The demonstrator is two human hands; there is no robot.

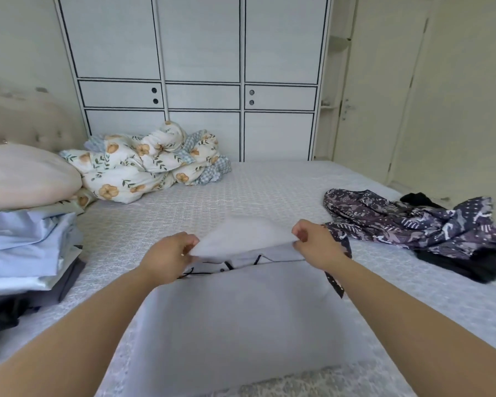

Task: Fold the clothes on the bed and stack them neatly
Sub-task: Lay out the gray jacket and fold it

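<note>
Pinching, with left hand [166, 257] and right hand [317, 243], the lifted far edge of soft, limp pale-grey drawstring garment [235, 316] spread on quilted white bed [255, 190]; likely light, floppy, best gripped at corners.

One head view only, wide-angle. I look forward and down across the bed [269, 190] from its near edge, wardrobe [201, 78] facing me, my forearms close below.
</note>
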